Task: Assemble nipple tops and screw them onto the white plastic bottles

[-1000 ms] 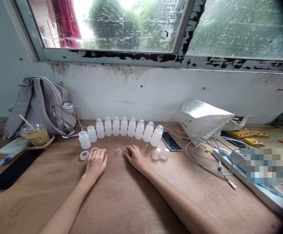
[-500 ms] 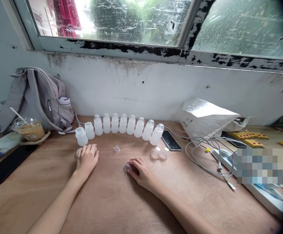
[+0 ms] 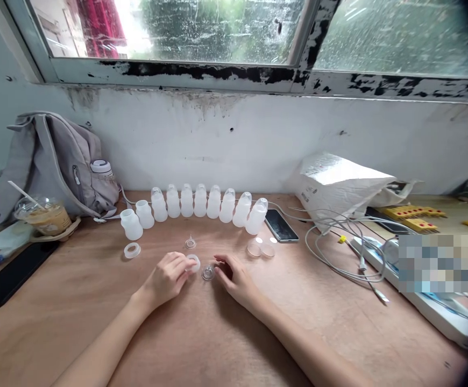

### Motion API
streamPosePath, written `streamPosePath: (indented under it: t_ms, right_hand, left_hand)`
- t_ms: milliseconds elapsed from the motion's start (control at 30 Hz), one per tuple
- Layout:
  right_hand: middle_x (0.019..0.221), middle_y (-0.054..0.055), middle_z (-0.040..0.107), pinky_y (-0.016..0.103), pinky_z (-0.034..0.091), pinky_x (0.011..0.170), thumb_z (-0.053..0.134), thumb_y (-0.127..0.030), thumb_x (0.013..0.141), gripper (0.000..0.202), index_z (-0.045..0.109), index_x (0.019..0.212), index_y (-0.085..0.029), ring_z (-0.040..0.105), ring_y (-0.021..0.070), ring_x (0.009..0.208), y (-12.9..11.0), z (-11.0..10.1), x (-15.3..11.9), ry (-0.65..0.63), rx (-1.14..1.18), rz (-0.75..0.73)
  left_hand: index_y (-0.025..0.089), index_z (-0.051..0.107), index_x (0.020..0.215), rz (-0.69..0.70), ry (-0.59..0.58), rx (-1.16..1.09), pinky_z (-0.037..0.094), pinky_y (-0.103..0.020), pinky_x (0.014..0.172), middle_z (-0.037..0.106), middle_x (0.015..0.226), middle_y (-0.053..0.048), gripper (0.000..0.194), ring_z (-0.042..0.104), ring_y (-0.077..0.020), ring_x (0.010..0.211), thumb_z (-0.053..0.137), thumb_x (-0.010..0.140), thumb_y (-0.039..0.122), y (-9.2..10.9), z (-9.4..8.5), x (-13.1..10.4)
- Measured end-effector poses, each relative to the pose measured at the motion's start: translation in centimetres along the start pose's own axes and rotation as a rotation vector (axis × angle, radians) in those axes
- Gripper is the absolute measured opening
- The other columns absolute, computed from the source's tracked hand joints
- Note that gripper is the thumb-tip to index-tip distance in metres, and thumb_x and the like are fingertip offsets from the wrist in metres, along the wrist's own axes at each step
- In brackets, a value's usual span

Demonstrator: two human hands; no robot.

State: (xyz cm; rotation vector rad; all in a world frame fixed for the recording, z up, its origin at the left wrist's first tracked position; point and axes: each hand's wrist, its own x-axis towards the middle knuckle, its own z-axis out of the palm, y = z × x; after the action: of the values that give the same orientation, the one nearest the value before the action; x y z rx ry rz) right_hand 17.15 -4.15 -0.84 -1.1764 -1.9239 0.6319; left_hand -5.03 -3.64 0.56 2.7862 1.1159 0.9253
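My left hand (image 3: 171, 277) pinches a white screw ring (image 3: 194, 263) between thumb and fingers, just above the table. Close to its right lies a clear bottle teat (image 3: 208, 272). My right hand (image 3: 234, 277) is beside that teat, thumb and forefinger apart; whether they touch its edge is hard to tell. A second teat (image 3: 191, 243) stands farther back. Another white ring (image 3: 132, 250) lies at the left, in front of two open-topped baby bottles (image 3: 131, 226). Several capped baby bottles (image 3: 200, 201) continue the curved row to the right. Two clear round discs (image 3: 261, 248) lie right of centre.
A smartphone (image 3: 282, 226) and a white bag (image 3: 331, 183) are at the back right, by looped cables (image 3: 318, 252) and a power strip (image 3: 439, 317). At the left are a grey backpack (image 3: 56, 156), an iced drink cup (image 3: 44, 215) and a black slab (image 3: 12, 277).
My left hand has picked up one of the white rings at the left and carried it right, beside the teat. My right hand's fingers have come slightly away from the teat. The view has shifted slightly.
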Motion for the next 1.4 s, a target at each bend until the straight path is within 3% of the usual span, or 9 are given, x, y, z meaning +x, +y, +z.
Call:
streamPosePath:
  t_ms: [200, 333, 533, 600, 767, 933, 1067, 1267, 1400]
  right_hand:
    - [0.095, 0.008, 0.062, 0.036, 0.045, 0.080, 0.050, -0.018, 0.079, 0.019, 0.056, 0.097, -0.020, 0.055, 0.0211, 0.092, -0.1, -0.1, 0.1, 0.028, -0.009, 0.006]
    - [0.095, 0.007, 0.062, 0.036, 0.045, 0.080, 0.050, -0.018, 0.079, 0.018, 0.056, 0.096, -0.020, 0.056, 0.0205, 0.091, -0.1, -0.1, 0.2, 0.026, -0.021, 0.010]
    - [0.090, 0.007, 0.060, 0.035, 0.045, 0.078, 0.051, -0.015, 0.079, 0.015, 0.058, 0.091, -0.020, 0.054, 0.0201, 0.087, 0.2, 0.2, 0.1, 0.011, -0.056, -0.047]
    - [0.090, 0.007, 0.059, 0.034, 0.045, 0.078, 0.051, -0.014, 0.079, 0.015, 0.060, 0.089, -0.021, 0.053, 0.0201, 0.088, 0.3, 0.3, 0.1, -0.013, -0.070, -0.087]
    - [0.091, 0.006, 0.058, 0.035, 0.044, 0.079, 0.053, -0.012, 0.078, 0.022, 0.064, 0.093, -0.024, 0.052, 0.0203, 0.087, 0.3, 0.4, 0.0, -0.040, -0.078, -0.138]
    - [0.090, 0.007, 0.059, 0.035, 0.044, 0.079, 0.053, -0.009, 0.076, 0.021, 0.064, 0.089, -0.022, 0.051, 0.0203, 0.086, 0.2, 0.2, 0.2, -0.046, -0.077, -0.117]
    - [0.085, 0.007, 0.060, 0.036, 0.044, 0.076, 0.050, -0.008, 0.077, 0.019, 0.061, 0.087, -0.019, 0.053, 0.0204, 0.083, 0.6, 0.3, 0.3, 0.021, -0.061, -0.062]
    - [0.085, 0.007, 0.059, 0.035, 0.044, 0.076, 0.049, -0.007, 0.076, 0.017, 0.059, 0.084, -0.019, 0.053, 0.0201, 0.084, 0.7, 0.4, 0.3, 0.035, -0.061, -0.070]
    - [0.085, 0.008, 0.060, 0.035, 0.044, 0.076, 0.048, -0.006, 0.075, 0.018, 0.058, 0.084, -0.017, 0.053, 0.0204, 0.083, 0.7, 0.5, 0.3, 0.039, -0.072, -0.064]
  left_hand:
    - [0.020, 0.054, 0.101, -0.066, -0.068, -0.097, 0.043, -0.035, 0.080, 0.062, 0.093, -0.006, 0.020, 0.055, -0.0195, 0.087, 0.047, 0.082, 0.020, 1.3, 0.5, 0.2]
    - [0.020, 0.051, 0.107, -0.218, -0.064, -0.102, 0.042, -0.039, 0.084, 0.060, 0.099, -0.007, 0.038, 0.054, -0.0235, 0.094, 0.062, 0.072, 0.031, 1.1, 0.6, 0.2]
    - [0.021, 0.052, 0.107, -0.299, 0.089, -0.250, 0.044, -0.037, 0.085, 0.060, 0.104, -0.007, 0.035, 0.054, -0.0221, 0.097, 0.060, 0.075, 0.032, 2.0, 0.9, 0.7]
    - [0.021, 0.051, 0.109, -0.305, 0.120, -0.298, 0.044, -0.038, 0.086, 0.060, 0.106, -0.008, 0.037, 0.054, -0.0222, 0.100, 0.060, 0.076, 0.032, 2.5, 1.0, 0.9]
    - [0.022, 0.052, 0.108, -0.285, 0.062, -0.348, 0.044, -0.038, 0.084, 0.060, 0.104, -0.007, 0.036, 0.054, -0.0222, 0.097, 0.062, 0.074, 0.030, 3.1, 1.4, 1.1]
    - [0.022, 0.052, 0.107, -0.309, 0.030, -0.331, 0.043, -0.037, 0.085, 0.061, 0.104, -0.005, 0.035, 0.052, -0.0213, 0.097, 0.063, 0.074, 0.028, 2.7, 2.4, 1.4]
    - [0.022, 0.053, 0.108, -0.316, -0.011, -0.291, 0.042, -0.037, 0.084, 0.061, 0.104, -0.005, 0.037, 0.052, -0.0213, 0.096, 0.064, 0.073, 0.028, 2.6, 3.1, 1.4]
    - [0.023, 0.054, 0.107, -0.315, -0.090, -0.261, 0.041, -0.038, 0.085, 0.061, 0.103, -0.004, 0.038, 0.051, -0.0225, 0.098, 0.065, 0.071, 0.027, 2.7, 3.0, 1.2]
    - [0.021, 0.054, 0.109, -0.325, -0.055, -0.279, 0.041, -0.038, 0.085, 0.060, 0.105, -0.005, 0.042, 0.050, -0.0225, 0.098, 0.066, 0.070, 0.031, 2.7, 3.0, 1.3]
